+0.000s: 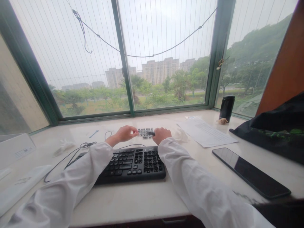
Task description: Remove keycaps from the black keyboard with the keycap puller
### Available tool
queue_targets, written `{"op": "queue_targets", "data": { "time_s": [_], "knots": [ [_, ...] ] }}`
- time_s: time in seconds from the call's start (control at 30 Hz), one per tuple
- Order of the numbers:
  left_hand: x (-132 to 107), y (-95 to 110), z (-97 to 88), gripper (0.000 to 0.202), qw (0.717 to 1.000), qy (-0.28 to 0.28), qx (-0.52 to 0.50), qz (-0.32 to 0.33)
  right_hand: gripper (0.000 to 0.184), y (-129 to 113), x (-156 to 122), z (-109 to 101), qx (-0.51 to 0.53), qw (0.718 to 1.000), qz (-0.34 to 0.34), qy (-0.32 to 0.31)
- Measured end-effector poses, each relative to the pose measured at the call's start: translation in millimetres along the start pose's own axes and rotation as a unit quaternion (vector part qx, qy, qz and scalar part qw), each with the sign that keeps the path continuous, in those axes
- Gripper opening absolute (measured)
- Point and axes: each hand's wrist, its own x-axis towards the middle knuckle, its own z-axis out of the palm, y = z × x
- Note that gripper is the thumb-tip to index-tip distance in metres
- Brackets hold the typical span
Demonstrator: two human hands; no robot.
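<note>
Beyond the top edge of the black keyboard (128, 164), a cluster of small grey keycaps (142, 130) lies in rows on the white surface. My left hand (124, 133) is at the left end of these keycaps, thumb and forefinger brought together; anything between the fingertips is too small to make out. Closed in a fist, my right hand (162, 135) grips a short dark tool (150, 133) that points left over the keycaps. On the keyboard's right side, several key positions look bare, without caps. My sleeves hide the keyboard's left part.
A phone (249, 171) and a printed sheet (206, 131) lie to the right. Behind them stand a black can (227, 109) and a dark bag (275, 126). Leftward are a cable (68, 155), crumpled tissue (63, 147), a blue stick (94, 134) and a white box (16, 148).
</note>
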Motion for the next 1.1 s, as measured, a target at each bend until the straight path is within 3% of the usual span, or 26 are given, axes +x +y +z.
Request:
{"op": "queue_targets", "data": {
  "time_s": [0.2,0.3,0.5,0.63,0.8,0.9,0.93,1.0,1.07,1.1],
  "knots": [
    [-66,29,-34.7,0.039,0.988,-0.106,-0.056,0.097,0.022,1,-1,-2,-0.007,1.000,0.009,0.016],
    [-89,46,-43.7,0.042,0.982,-0.124,-0.060,0.129,0.021,1,-2,-4,-0.014,0.999,0.016,0.024],
    [-106,57,-42.0,0.037,0.973,-0.136,-0.059,0.177,0.026,-6,-9,-13,-0.007,0.999,0.016,0.037],
    [-114,58,-35.0,0.039,0.975,-0.120,-0.072,0.173,0.031,-19,-16,-14,0.034,0.997,0.006,0.073],
    [-118,59,-28.4,0.039,0.976,-0.093,-0.050,0.191,0.044,-29,-19,-12,0.202,0.970,-0.028,0.128],
    [-118,60,-24.8,0.031,0.976,-0.066,-0.033,0.204,0.051,-34,-19,-11,0.406,0.904,-0.017,0.134],
    [-118,60,-23.5,0.029,0.976,-0.058,-0.031,0.207,0.052,-36,-20,-11,0.490,0.864,-0.001,0.118],
    [-118,60,-21.3,0.028,0.976,-0.046,-0.029,0.210,0.052,-42,-23,-13,0.647,0.759,0.033,0.071],
    [-118,60,-19.7,0.029,0.977,-0.039,-0.025,0.209,0.054,-50,-27,-15,0.750,0.658,0.054,0.034],
    [-118,61,-19.3,0.028,0.977,-0.035,-0.023,0.207,0.054,-54,-30,-16,0.780,0.623,0.059,0.023]
  ]
}}
